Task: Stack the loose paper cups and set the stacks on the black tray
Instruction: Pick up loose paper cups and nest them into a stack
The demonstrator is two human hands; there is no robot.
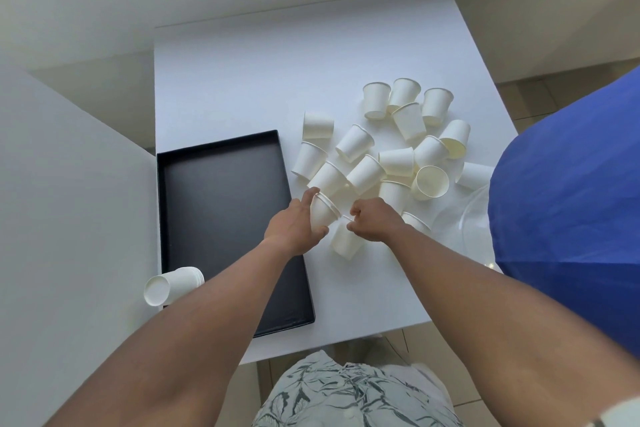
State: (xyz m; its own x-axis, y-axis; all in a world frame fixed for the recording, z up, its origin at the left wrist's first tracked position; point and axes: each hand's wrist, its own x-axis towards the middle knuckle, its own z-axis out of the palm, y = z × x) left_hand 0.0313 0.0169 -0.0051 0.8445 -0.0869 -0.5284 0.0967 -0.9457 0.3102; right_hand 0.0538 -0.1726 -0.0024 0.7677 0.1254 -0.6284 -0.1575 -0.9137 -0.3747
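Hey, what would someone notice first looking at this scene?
A jumble of loose white paper cups covers the white table's right half. Both hands meet at its near edge: the left hand grips one cup. The flat black tray lies left, one lying cup stack at its near-left corner.

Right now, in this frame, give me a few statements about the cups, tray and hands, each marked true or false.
1. The left hand grips a paper cup. True.
2. The black tray is packed with upright stacks. False: only one stack is there, lying on its side at the near-left corner, overhanging the tray's edge.
3. The loose cups lie to the right of the tray. True.
4. The right hand rests flat and idle on the table. False: it pinches the rim of a second cup.
5. All loose cups stand upright. False: many are tipped over.
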